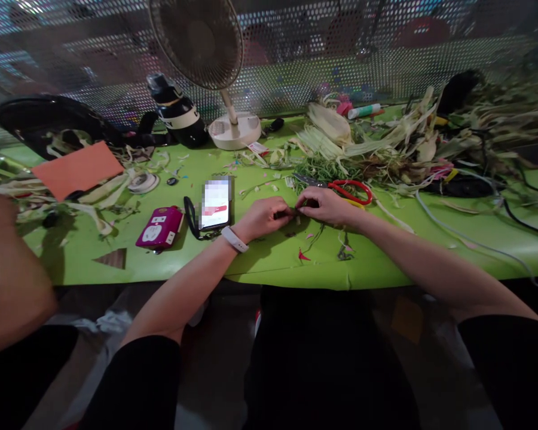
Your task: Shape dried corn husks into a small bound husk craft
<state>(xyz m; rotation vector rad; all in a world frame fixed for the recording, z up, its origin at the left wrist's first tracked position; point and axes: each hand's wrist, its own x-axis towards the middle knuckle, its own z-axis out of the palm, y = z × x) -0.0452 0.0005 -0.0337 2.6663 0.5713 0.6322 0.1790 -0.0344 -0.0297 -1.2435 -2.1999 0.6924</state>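
Head view: left hand (262, 218) and right hand (325, 206) met fingertip to fingertip over green table (385, 263), both pinched on small dark strip (296, 211), too tiny to identify. Strip lay left-right between them, equally near both. Forearms angled inward, wrists low. Red scissors (352, 190) just behind right hand, phone (216, 204) left.

sleeves: short black ones, both cut off above the elbow near the bottom of the frame, so the forearms are bare

left wrist: a pale band (234, 239), whitish, smooth and slim, looks like a fitness tracker strap, sits left of centre

right wrist: bare

left hand (262, 218): bare, no glove or ring I can make out

right hand (326, 206): same deal, bare

lap: dark clothing, bottom centre, too dim for detail
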